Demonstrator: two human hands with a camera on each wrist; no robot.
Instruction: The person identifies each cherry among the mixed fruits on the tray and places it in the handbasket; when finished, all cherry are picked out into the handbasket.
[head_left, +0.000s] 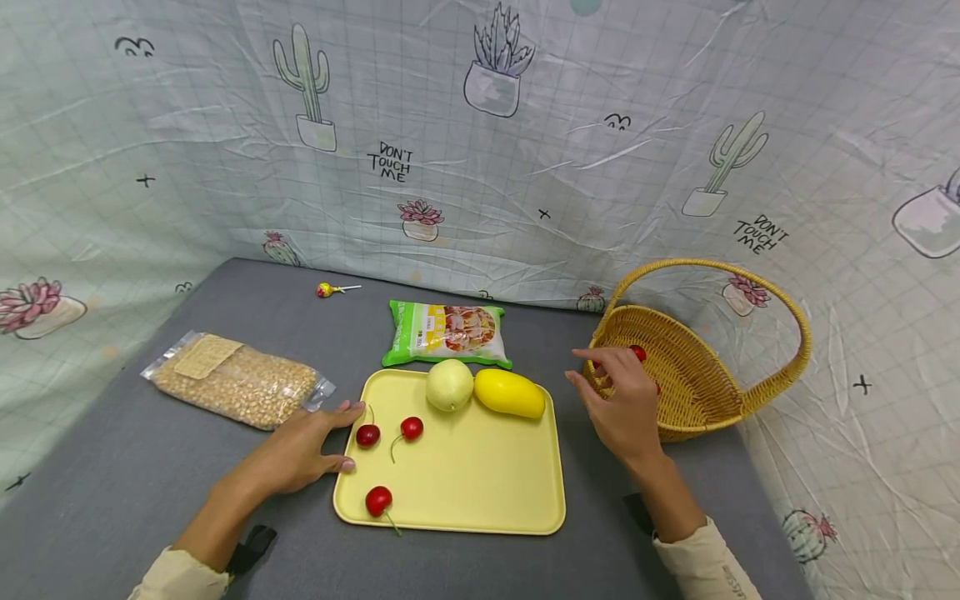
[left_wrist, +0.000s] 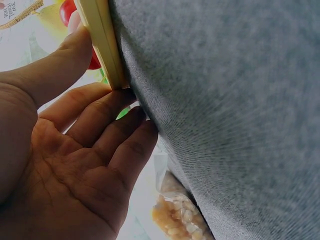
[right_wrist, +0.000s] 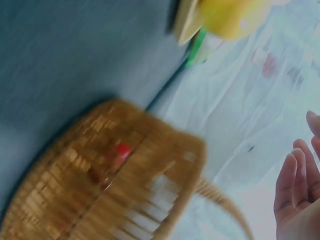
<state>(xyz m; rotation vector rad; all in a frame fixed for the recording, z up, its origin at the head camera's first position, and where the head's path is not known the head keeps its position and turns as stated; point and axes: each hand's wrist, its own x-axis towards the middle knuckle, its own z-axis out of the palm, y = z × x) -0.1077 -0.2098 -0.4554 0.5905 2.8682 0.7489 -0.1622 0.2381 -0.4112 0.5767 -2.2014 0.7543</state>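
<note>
My left hand (head_left: pixel 300 450) touches the left rim of a yellow tray (head_left: pixel 480 479), thumb and fingers spread along the edge. In the left wrist view its fingers are fairly straight against the tray's edge. Three cherries with stems lie at the tray's left side: a dark one (head_left: pixel 367 436), a bright one (head_left: pixel 411 428) and one by the front rim (head_left: pixel 378 501). My right hand (head_left: pixel 622 404) hovers at the left side of a wicker basket (head_left: pixel 693 379), fingers loosely bent with nothing between them. Red cherries (right_wrist: pixel 121 152) lie inside the basket, partly hidden by the hand in the head view.
On the tray's back edge sit a pale green round fruit (head_left: pixel 450 385) and a yellow mango-like fruit (head_left: pixel 510 393). Behind it lies a green-and-white food packet (head_left: pixel 450 333). A bag of corn kernels (head_left: pixel 240 379) lies left, a lollipop (head_left: pixel 326 290) farther back. The basket's tall handle (head_left: pixel 802 333) arches upward.
</note>
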